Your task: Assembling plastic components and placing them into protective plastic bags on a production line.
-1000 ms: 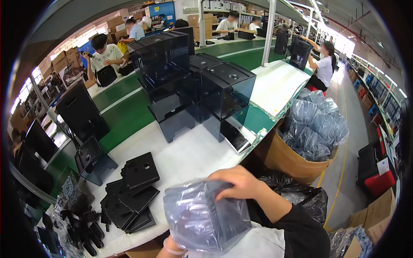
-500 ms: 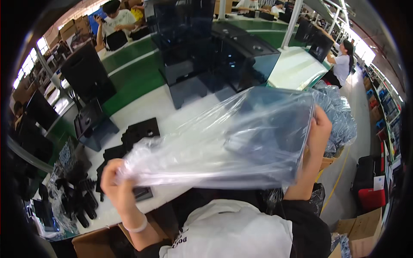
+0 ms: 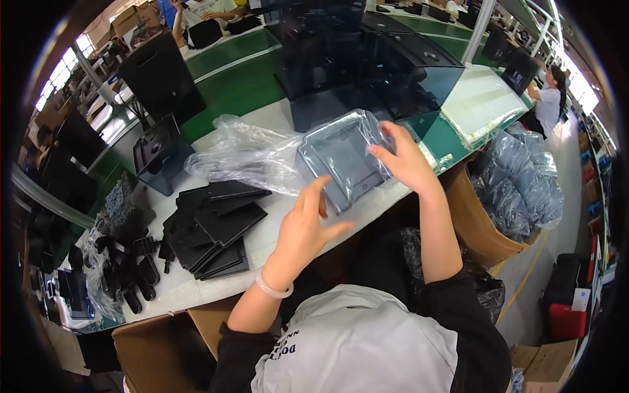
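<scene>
A see-through blue-grey plastic container (image 3: 347,157) rests on the white work table inside a clear plastic bag (image 3: 252,154). The bag's loose, crumpled end trails off to the left. My right hand (image 3: 407,160) grips the container's right edge through the film, thumb on top. At its near left corner is my left hand (image 3: 303,226), fingers spread and slightly blurred. Whether those fingertips touch the film I cannot tell. Left of my left hand, several flat black plastic parts (image 3: 216,226) lie in a loose pile.
Dark containers (image 3: 406,65) stand stacked across the table's far side. Small black parts (image 3: 137,268) lie at the left. To my right, a cardboard box (image 3: 481,216) holds bagged blue-grey pieces (image 3: 517,183). Another open carton (image 3: 164,347) sits below the table edge. Other people work farther off.
The stretched bag has come down onto the table with the container. My left hand has let go of the bag's gathered end and moved right, to the container's near side.
</scene>
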`<state>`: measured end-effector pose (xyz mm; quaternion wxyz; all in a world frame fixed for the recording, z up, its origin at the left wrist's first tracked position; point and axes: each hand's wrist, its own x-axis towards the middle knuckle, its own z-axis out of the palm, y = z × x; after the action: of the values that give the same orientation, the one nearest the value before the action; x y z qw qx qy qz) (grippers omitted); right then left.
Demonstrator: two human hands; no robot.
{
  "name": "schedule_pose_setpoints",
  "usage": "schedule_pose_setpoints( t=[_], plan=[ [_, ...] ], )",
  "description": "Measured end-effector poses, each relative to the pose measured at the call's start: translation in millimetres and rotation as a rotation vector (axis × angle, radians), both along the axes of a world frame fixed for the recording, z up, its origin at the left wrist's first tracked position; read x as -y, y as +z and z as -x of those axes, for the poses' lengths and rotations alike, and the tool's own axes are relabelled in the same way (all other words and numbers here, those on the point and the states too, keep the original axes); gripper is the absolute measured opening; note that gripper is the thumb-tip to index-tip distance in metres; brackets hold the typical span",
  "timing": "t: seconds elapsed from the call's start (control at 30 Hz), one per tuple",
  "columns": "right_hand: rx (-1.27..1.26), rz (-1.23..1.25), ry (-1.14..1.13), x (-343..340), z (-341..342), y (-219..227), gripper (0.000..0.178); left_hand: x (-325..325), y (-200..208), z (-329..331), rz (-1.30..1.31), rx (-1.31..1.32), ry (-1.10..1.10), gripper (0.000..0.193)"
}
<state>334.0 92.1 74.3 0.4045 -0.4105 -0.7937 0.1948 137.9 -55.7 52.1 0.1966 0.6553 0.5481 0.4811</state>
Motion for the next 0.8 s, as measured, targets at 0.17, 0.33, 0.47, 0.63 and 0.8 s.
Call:
schedule_pose_setpoints(
  t=[0.17,0.33,0.47,0.63,0.8],
  plan=[
    [-0.298,0.489,0.282,-5,-23,14,0.046,-17,-1,24,-0.305,-0.058,0.148,0.022],
    [-0.391,0.216,0.212,-19,-8,39,0.013,-44,46,49,-0.474,-0.029,0.23,0.017],
    [-0.192,-0.485,-0.029,-17,26,102,0.006,-70,104,64,-0.61,-0.15,0.293,0.011],
    [-0.325,-0.512,-0.009,-33,37,168,0.01,-80,171,81,-0.587,-0.22,0.375,0.006],
    [-0.381,-0.558,0.008,-6,45,236,0.014,-82,214,85,-0.404,-0.169,0.21,0.009]
  ],
)
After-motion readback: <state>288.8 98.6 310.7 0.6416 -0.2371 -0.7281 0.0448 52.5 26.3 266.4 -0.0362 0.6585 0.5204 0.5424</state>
